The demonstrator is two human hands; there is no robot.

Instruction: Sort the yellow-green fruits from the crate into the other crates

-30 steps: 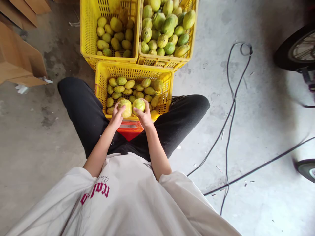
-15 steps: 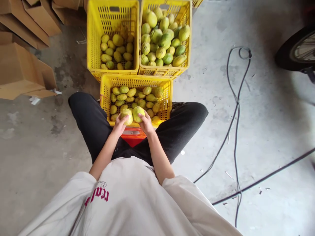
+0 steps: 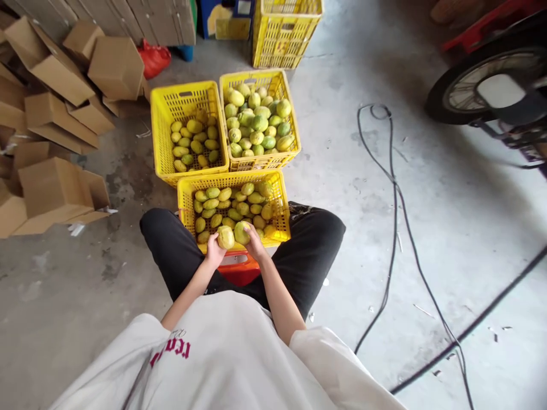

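Low over the near yellow crate, between my knees, I hold two yellow-green fruits that look like papayas. My left hand is closed around the pale yellow papaya. Beside it, my right hand grips the greener papaya from its right side. Their inner sides nearly meet. Below them in the crate lie several smaller yellow-green fruits. Part of a red-orange object shows behind my wrists, under the crate's near edge.
Beyond stand a left crate, partly filled with fruit, and a right crate, heaped with larger ones. Cardboard boxes crowd the left. Farther back is a stacked yellow crate. A black cable and a wheel are at right.
The view has tilted up and now takes in more boxes and the far crate. Both papayas remain in my hands; they appear turned slightly.
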